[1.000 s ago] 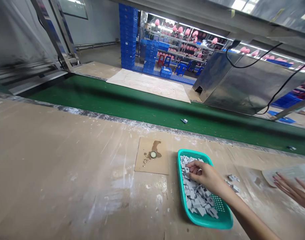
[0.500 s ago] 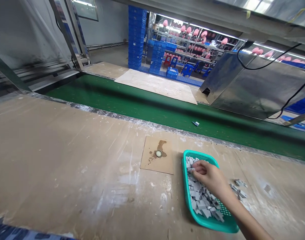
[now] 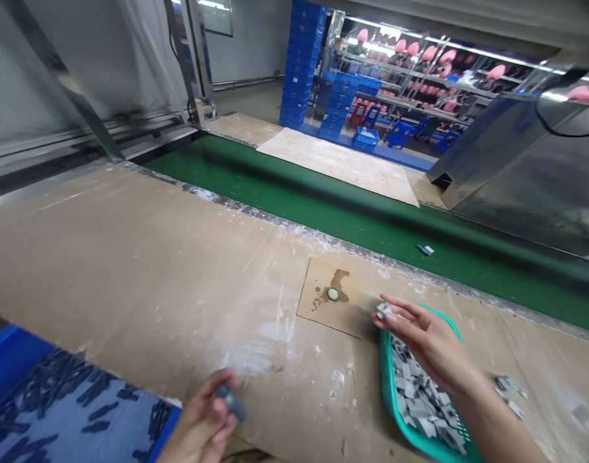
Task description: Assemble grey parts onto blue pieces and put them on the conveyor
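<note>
Between the thumb and fingers of my right hand (image 3: 422,331) is a small grey-white piece (image 3: 383,311), held above the near-left rim of a green plastic basket (image 3: 389,392). Many similar grey pieces (image 3: 422,392) fill that basket. My left hand (image 3: 205,415), low in the view, pinches a small dark blue-grey strip (image 3: 231,402), blurred by motion. To its left, a blue bin (image 3: 15,350) contains many dark strips (image 3: 99,426). A cardboard square (image 3: 318,273) with wet brown stains lies left of the basket, and a bottle cap with pale contents (image 3: 333,294) sits on it.
A green conveyor belt (image 3: 294,193) runs beyond the worktable (image 3: 144,257), with a small blue-and-white piece (image 3: 425,249) on it. Several loose grey pieces (image 3: 511,389) lie right of the basket. A metal housing (image 3: 530,167) stands at the far right.
My right hand has lifted out of the basket with a grey-white piece. My left hand has come into view with a dark strip. The view has turned left, showing the blue bin.
</note>
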The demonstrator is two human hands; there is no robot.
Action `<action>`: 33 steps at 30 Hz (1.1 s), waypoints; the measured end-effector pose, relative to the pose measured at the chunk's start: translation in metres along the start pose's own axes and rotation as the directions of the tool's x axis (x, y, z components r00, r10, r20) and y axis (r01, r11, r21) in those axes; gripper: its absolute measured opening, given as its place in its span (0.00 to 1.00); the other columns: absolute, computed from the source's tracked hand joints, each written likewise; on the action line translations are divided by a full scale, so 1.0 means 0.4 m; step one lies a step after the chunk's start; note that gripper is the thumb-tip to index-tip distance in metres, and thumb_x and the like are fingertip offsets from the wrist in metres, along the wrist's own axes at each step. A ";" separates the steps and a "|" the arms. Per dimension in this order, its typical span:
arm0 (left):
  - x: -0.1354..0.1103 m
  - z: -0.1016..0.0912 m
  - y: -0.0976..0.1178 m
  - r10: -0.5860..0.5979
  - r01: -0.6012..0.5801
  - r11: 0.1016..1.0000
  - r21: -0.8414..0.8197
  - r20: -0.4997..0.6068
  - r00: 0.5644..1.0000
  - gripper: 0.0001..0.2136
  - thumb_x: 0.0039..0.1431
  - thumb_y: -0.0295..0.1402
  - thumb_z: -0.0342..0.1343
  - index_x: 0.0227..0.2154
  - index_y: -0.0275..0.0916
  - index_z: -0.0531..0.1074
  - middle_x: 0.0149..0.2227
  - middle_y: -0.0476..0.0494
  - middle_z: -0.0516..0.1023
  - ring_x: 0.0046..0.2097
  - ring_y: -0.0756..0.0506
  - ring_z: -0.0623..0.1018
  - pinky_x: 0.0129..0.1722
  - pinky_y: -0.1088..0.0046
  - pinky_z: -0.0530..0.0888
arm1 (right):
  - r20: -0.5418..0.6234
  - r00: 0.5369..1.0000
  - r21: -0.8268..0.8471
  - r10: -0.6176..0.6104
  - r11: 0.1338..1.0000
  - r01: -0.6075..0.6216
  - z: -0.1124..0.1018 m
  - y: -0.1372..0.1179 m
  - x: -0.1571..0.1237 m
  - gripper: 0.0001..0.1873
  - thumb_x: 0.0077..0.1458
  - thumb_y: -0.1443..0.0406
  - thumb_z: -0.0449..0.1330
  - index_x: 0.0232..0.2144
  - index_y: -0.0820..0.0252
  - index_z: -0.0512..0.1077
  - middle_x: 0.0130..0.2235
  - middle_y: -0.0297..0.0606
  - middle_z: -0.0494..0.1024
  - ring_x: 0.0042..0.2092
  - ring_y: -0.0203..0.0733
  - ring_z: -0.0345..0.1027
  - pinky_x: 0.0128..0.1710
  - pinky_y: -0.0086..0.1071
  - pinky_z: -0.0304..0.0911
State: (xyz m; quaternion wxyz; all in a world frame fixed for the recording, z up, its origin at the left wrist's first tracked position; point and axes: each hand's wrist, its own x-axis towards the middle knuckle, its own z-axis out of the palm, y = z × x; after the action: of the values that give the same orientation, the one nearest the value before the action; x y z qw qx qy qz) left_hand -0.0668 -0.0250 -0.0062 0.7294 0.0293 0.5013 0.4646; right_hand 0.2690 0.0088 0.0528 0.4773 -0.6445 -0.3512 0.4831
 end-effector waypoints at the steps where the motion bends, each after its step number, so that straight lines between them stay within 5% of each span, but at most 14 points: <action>1: -0.006 0.044 -0.008 0.013 -0.013 1.000 -0.003 0.059 0.998 0.22 0.26 0.32 0.73 0.31 0.39 0.75 0.30 0.47 0.76 0.24 0.55 0.70 0.22 0.83 0.68 | 0.013 0.998 -0.091 -0.058 0.994 0.059 0.022 0.001 0.018 0.20 0.43 0.57 0.66 0.41 0.56 0.73 0.39 0.40 0.79 0.41 0.46 0.74 0.44 0.36 0.67; 4: -0.013 0.151 -0.024 0.023 -0.014 0.999 -0.034 0.271 0.962 0.18 0.35 0.34 0.71 0.33 0.38 0.74 0.32 0.46 0.75 0.33 0.48 0.76 0.34 0.77 0.73 | 0.034 0.964 -0.406 -0.262 0.878 0.253 0.079 0.012 0.075 0.19 0.45 0.56 0.62 0.39 0.60 0.74 0.40 0.44 0.79 0.41 0.50 0.73 0.44 0.40 0.67; 7: -0.007 0.195 -0.034 0.062 -0.062 0.998 -0.013 0.334 0.941 0.13 0.44 0.36 0.66 0.33 0.36 0.73 0.30 0.44 0.74 0.34 0.46 0.76 0.34 0.75 0.73 | 0.063 0.914 -0.665 -0.401 0.666 0.338 0.110 0.030 0.118 0.16 0.47 0.58 0.59 0.38 0.60 0.74 0.38 0.44 0.79 0.36 0.49 0.74 0.39 0.42 0.68; 12: 0.010 0.198 -0.047 0.216 -0.252 0.965 0.075 0.316 0.924 0.19 0.44 0.30 0.65 0.42 0.39 0.71 0.49 0.39 0.68 0.33 0.47 0.76 0.35 0.73 0.72 | 0.224 0.850 -0.780 -0.477 0.436 0.450 0.111 0.061 0.143 0.14 0.53 0.61 0.54 0.38 0.60 0.75 0.40 0.42 0.79 0.39 0.48 0.73 0.40 0.40 0.67; 18: 0.039 0.185 -0.060 0.038 -0.039 0.999 -0.006 0.417 0.908 0.14 0.43 0.29 0.66 0.36 0.35 0.74 0.34 0.43 0.74 0.40 0.46 0.75 0.44 0.71 0.71 | 0.292 0.807 -0.799 -0.513 0.333 0.501 0.104 0.075 0.147 0.15 0.54 0.63 0.52 0.39 0.60 0.75 0.42 0.42 0.79 0.43 0.48 0.72 0.43 0.40 0.67; 25: 0.054 0.180 -0.078 -0.029 0.030 1.000 0.002 0.388 0.921 0.13 0.39 0.28 0.69 0.31 0.34 0.75 0.32 0.42 0.77 0.36 0.48 0.75 0.38 0.76 0.72 | 0.242 0.835 -0.760 -0.495 0.438 0.480 0.112 0.064 0.145 0.14 0.52 0.61 0.55 0.37 0.59 0.76 0.41 0.43 0.79 0.44 0.50 0.72 0.45 0.43 0.66; 30: 0.055 0.217 -0.091 0.008 -0.029 0.998 0.063 0.314 0.950 0.17 0.38 0.31 0.69 0.34 0.32 0.76 0.32 0.38 0.78 0.31 0.48 0.75 0.31 0.76 0.74 | 0.068 0.963 -0.544 -0.262 0.799 0.256 0.115 0.004 0.080 0.16 0.44 0.57 0.63 0.35 0.59 0.77 0.39 0.43 0.80 0.41 0.52 0.73 0.42 0.41 0.69; 33: 0.053 0.253 -0.104 0.103 -0.125 0.991 0.056 0.290 0.951 0.16 0.37 0.30 0.69 0.33 0.32 0.76 0.31 0.38 0.78 0.31 0.47 0.75 0.30 0.76 0.74 | 0.061 0.995 -0.367 -0.085 0.925 0.101 0.115 -0.029 0.009 0.17 0.38 0.58 0.68 0.34 0.59 0.78 0.38 0.44 0.80 0.38 0.51 0.75 0.36 0.37 0.72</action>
State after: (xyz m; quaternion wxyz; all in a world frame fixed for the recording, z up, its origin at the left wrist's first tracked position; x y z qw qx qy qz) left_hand 0.0382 0.0093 0.0079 0.7647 0.1520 0.4046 0.4781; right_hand 0.2259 0.0283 0.0592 0.3623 -0.6946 -0.4763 0.3993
